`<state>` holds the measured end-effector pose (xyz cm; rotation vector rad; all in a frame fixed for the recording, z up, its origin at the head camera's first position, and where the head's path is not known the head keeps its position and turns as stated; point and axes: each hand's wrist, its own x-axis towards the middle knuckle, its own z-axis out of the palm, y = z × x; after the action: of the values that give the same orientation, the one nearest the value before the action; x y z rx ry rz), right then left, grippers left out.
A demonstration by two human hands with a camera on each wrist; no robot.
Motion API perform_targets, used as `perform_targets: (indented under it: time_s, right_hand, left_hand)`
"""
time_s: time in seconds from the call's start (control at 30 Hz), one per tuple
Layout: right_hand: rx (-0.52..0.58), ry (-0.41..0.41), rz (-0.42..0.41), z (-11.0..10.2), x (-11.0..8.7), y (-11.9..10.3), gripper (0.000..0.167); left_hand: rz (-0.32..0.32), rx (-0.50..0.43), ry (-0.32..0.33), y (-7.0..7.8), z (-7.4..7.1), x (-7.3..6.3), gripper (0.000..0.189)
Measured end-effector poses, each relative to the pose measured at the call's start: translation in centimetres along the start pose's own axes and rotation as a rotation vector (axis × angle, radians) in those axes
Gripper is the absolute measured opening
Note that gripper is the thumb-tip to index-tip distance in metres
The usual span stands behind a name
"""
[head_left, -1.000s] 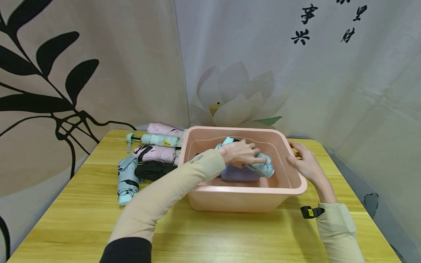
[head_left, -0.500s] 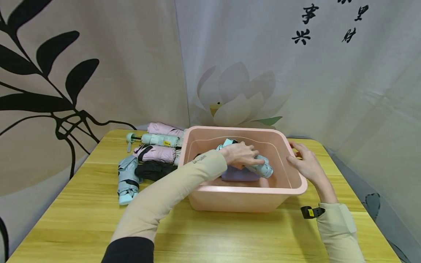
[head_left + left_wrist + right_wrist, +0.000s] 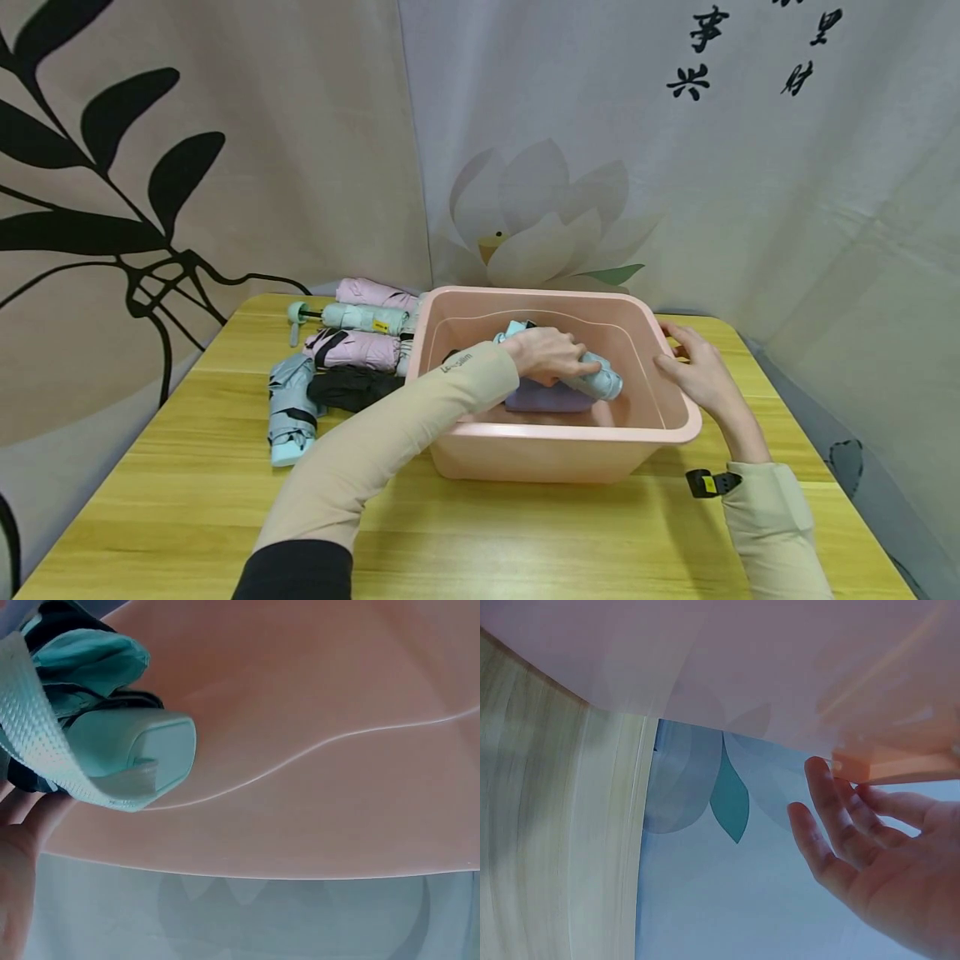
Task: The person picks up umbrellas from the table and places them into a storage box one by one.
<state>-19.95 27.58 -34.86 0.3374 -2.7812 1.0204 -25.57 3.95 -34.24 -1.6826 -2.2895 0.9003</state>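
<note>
In the head view my left hand (image 3: 551, 354) reaches into a pink plastic tub (image 3: 525, 454) and grips a light blue folded umbrella (image 3: 602, 379) from above. The left wrist view shows that umbrella's pale teal handle (image 3: 161, 754) with a woven strap (image 3: 37, 720) looped over it, and the fingers beside it. Under the umbrella lies a lavender item (image 3: 547, 398), partly covered by the hand. My right hand (image 3: 697, 371) is at the tub's right rim; in the right wrist view its fingers (image 3: 829, 799) are loosely bent, some tips touching the rim from outside.
Left of the tub, several folded umbrellas lie on the wooden table (image 3: 465, 542): a mint one (image 3: 363, 319), a pinkish one (image 3: 360, 352), a black one (image 3: 352, 387) and a light blue one (image 3: 291, 408). A printed curtain (image 3: 300, 150) hangs behind.
The umbrella's right end and my left fingers have shifted slightly to the left inside the tub. My right hand and the tub hold their place.
</note>
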Motion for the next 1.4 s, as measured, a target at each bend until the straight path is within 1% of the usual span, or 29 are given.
perform_targets:
  time_s: [0.07,0.2,0.27,0.33,0.5,0.67,0.87,1.0,1.07,1.23,1.4]
  right_hand:
    - [0.001,-0.001,0.002,0.0,0.0,0.0,0.052]
    - [0.0,-0.005,0.005,-0.1,0.0,0.0,0.052]
    - [-0.006,-0.003,0.003,-0.1,0.0,0.0,0.052]
    - [-0.009,-0.002,0.004,-0.1,0.0,0.0,0.052]
    - [0.002,-0.01,0.018,-0.1,0.0,-0.1,0.053]
    - [0.008,-0.012,0.022,0.0,-0.1,-0.1,0.053]
    - [0.009,-0.011,0.02,0.0,0.0,0.0,0.052]
    - [0.002,-0.01,0.016,0.0,0.0,0.0,0.052]
    - [0.003,-0.01,0.013,0.0,-0.1,0.0,0.052]
    - [0.006,-0.004,0.011,-0.1,-0.1,-0.2,0.052]
    - [0.002,-0.004,0.01,-0.1,-0.1,-0.1,0.052]
  left_hand:
    - [0.001,0.006,0.015,-0.1,0.0,0.0,0.049]
    - [-0.021,0.047,0.096,-0.4,-0.2,-0.2,0.039]
    - [-0.036,0.045,0.129,-0.7,-0.3,-0.3,0.034]
    - [-0.043,0.036,0.146,-0.8,-0.4,-0.4,0.033]
    - [-0.059,-0.024,0.162,-1.1,-1.2,-0.6,0.025]
    - [-0.086,-0.107,0.158,-1.5,-2.5,-1.2,0.028]
    - [-0.171,-0.185,0.19,-1.9,-4.3,-3.1,0.032]
    - [-0.223,-0.239,0.18,-2.0,-5.5,-4.7,0.037]
    - [-0.25,-0.258,0.183,-2.0,-5.9,-5.6,0.036]
    - [-0.311,-0.283,0.234,-1.9,-6.5,-7.7,0.029]
    - [-0.363,-0.311,0.296,-1.7,-6.2,-9.8,0.03]
